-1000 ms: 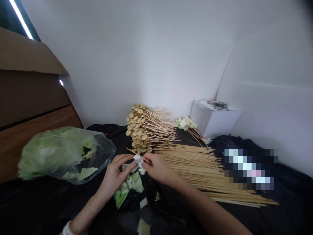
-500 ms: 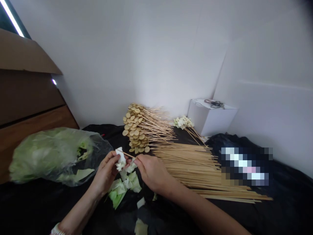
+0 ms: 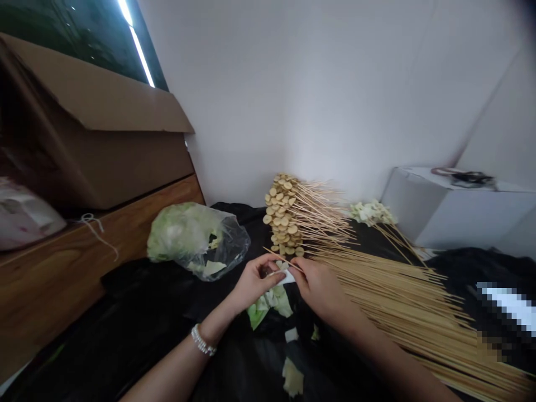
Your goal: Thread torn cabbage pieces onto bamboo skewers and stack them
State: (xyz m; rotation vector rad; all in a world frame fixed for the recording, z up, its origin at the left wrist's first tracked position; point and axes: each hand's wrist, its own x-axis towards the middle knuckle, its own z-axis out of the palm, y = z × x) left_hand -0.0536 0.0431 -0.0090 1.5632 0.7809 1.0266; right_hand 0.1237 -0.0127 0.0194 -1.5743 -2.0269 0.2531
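Note:
My left hand (image 3: pixel 253 282) pinches a pale piece of cabbage (image 3: pixel 285 277) between thumb and fingers. My right hand (image 3: pixel 320 285) is closed on a thin bamboo skewer (image 3: pixel 280 258) whose tip pokes out up and to the left past the cabbage piece. Both hands meet over a small heap of cut cabbage pieces (image 3: pixel 270 304) on the black sheet (image 3: pixel 138 329). A bead bracelet (image 3: pixel 203 341) is on my left wrist.
A clear bag of cabbage (image 3: pixel 192 237) lies left of my hands. Behind them a stack of skewers with round beige slices (image 3: pixel 285 215), a small bunch of cabbage skewers (image 3: pixel 371 212), and a wide pile of bare skewers (image 3: pixel 402 296). White box (image 3: pixel 452 209) right, cardboard box (image 3: pixel 92 139) left.
The view has swung left and the scene sits further right. My hands came back together; the skewer tip now sticks out beyond the cabbage piece held in my left hand.

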